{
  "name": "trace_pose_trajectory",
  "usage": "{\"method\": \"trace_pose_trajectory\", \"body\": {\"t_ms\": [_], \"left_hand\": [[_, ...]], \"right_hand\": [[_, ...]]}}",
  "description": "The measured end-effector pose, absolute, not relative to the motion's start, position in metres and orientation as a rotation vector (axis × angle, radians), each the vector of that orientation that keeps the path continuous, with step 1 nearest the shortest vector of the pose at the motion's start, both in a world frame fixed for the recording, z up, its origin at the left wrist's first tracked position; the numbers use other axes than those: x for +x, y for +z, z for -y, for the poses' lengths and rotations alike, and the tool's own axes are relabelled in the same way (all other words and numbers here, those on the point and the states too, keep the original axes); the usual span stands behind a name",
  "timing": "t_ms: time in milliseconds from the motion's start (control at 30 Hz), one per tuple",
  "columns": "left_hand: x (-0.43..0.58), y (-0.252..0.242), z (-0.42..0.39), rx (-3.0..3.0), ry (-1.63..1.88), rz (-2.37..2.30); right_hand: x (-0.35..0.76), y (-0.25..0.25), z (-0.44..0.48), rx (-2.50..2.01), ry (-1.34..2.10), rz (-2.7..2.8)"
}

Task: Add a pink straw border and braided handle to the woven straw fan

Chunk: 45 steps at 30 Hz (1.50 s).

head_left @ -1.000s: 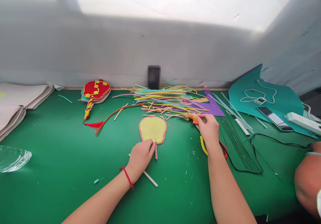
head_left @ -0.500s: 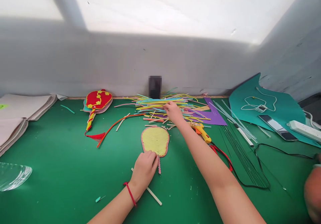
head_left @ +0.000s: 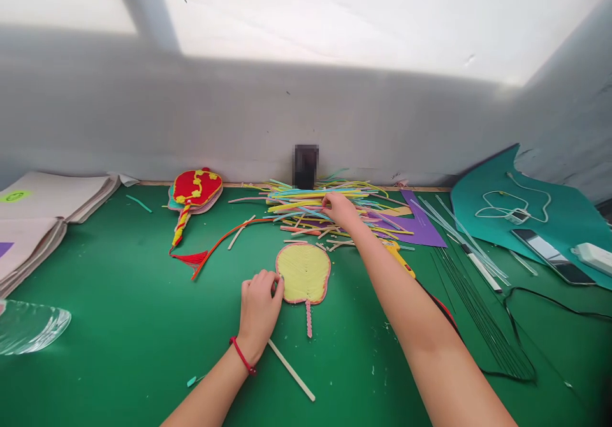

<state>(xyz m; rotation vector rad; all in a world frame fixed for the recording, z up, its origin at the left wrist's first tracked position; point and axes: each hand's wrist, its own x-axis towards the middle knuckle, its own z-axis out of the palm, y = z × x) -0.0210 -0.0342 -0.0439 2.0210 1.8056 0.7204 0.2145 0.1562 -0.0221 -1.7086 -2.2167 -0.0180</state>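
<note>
Yellow-green rounded fan with pink piped rim and pink twisted handle [head_left: 303,273]: flat on the green desk [head_left: 143,331], mid-width, handle pointing to the near edge, away from the back edge. Left to right: pale thick-paged book [head_left: 81,191] at the back left; clear curved vessel [head_left: 36,328] in front of it, cropped. Red fan with yellow flowers and striped handle [head_left: 197,188] near the back edge, red tassel [head_left: 194,259] trailing forward. Left hand [head_left: 261,306] at the yellow-green fan's left rim, thumb and forefinger close; can't tell if they grip it. Off-white strip [head_left: 292,371] partly hidden by that hand. Multicolour pile of soft strands [head_left: 291,201] along the back edge; right hand [head_left: 342,211] on it, can't tell if fingers are clamped on a strand. Yellow glue gun [head_left: 402,260] half behind the right forearm. Purple sheet [head_left: 430,231], then thin dark wires [head_left: 478,325], curled teal sheet [head_left: 482,191], smartphone [head_left: 552,256] at back right.
</note>
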Motion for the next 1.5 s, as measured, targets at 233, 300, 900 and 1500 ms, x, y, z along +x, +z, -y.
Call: {"method": "trace_pose_trajectory", "body": {"t_ms": [233,300,900,1500], "left_hand": [[-0.019,-0.045,0.035,2.007,0.7,-1.779],[-0.02,-0.046,0.035,2.002,0.696,-1.778],[-0.019,-0.052,0.035,2.031,0.678,-1.765],[-0.016,-0.05,0.035,1.829,0.903,-1.562]], "right_hand": [[0.216,-0.008,-0.154,-1.746,-0.028,2.269],[0.217,-0.003,-0.153,-1.728,-0.05,2.303],[0.204,0.019,-0.139,-1.733,-0.213,1.976],[0.213,0.029,-0.167,-1.235,0.125,1.834]]}}
